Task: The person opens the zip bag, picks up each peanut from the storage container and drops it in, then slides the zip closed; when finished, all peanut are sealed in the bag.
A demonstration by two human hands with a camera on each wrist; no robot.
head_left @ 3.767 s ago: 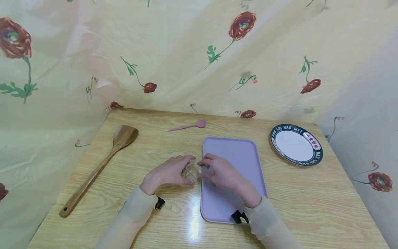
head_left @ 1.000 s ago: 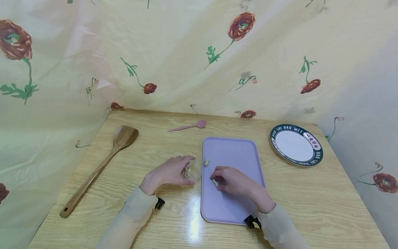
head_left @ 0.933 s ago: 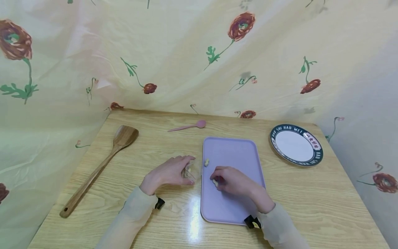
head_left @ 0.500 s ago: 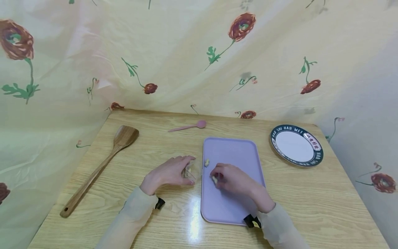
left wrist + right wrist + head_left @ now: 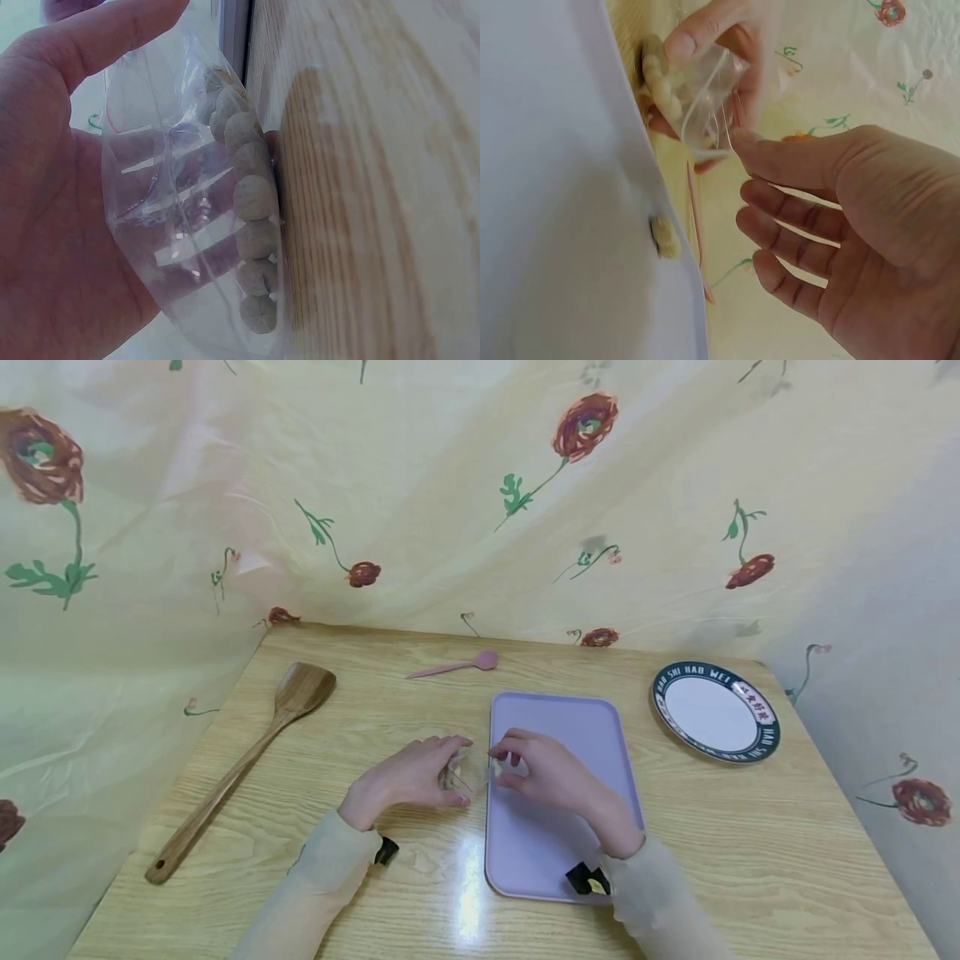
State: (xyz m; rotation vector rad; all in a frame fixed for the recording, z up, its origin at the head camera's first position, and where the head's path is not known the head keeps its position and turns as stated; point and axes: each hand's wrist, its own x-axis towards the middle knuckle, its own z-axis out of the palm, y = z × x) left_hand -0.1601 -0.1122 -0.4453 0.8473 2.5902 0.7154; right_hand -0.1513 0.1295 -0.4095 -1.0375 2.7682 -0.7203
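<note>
My left hand [image 5: 408, 772] holds a clear plastic bag [image 5: 169, 161] low over the table, its fingers curled around it. Inside, a row of pale, lumpy, peanut-like pieces [image 5: 255, 196] lies along the bag's lower side. At the bag's edge my right hand [image 5: 555, 772] pinches the plastic with its thumb; the index finger is hidden behind the thumb and the other fingers are half curled. In the right wrist view, one pale two-lobed piece [image 5: 665, 236] lies inside the rim of the lilac tray [image 5: 555, 718], below that hand.
A wooden spatula [image 5: 277, 714] lies at the left of the wooden table [image 5: 360, 693]. Behind the bag is a pink spoon [image 5: 486, 660]. A white plate with a dark lettered rim [image 5: 716, 714] sits at the back right. Flowered cloth [image 5: 450, 485] hangs behind.
My right hand was over the tray with a pale piece at its fingertips; it has moved up and left to the bag. The left hand stays in place, holding the bag.
</note>
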